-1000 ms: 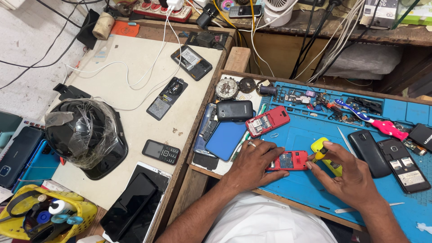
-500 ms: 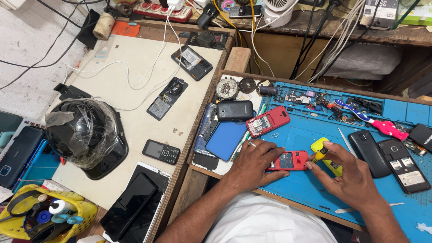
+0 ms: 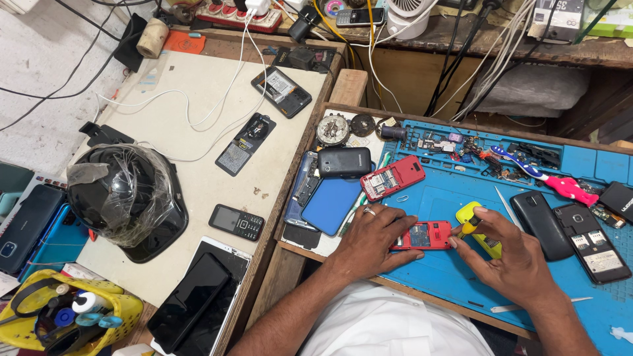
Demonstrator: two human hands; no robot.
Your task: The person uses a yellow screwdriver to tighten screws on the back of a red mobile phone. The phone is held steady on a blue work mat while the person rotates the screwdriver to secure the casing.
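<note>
Left hand (image 3: 372, 238) pressing flat on opened red keypad phone (image 3: 425, 235), pinning it to blue rubber mat (image 3: 455, 290). Right hand (image 3: 517, 260) gripping yellow-handled screwdriver (image 3: 471, 221), tip at phone edge.

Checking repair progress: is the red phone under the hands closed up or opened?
Opened. The red phone lies with its cover off, circuit board showing; left hand steadies it, right hand holds a yellow screwdriver at its edge.

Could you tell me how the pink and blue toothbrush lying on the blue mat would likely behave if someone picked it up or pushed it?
The toothbrush looks like slim moulded plastic, so it is probably light and fairly stiff. Its long, narrow shape suggests it would pivot rather than slide straight if nudged at one end. It lies among small loose parts, so pushing it would likely scatter them.
</note>
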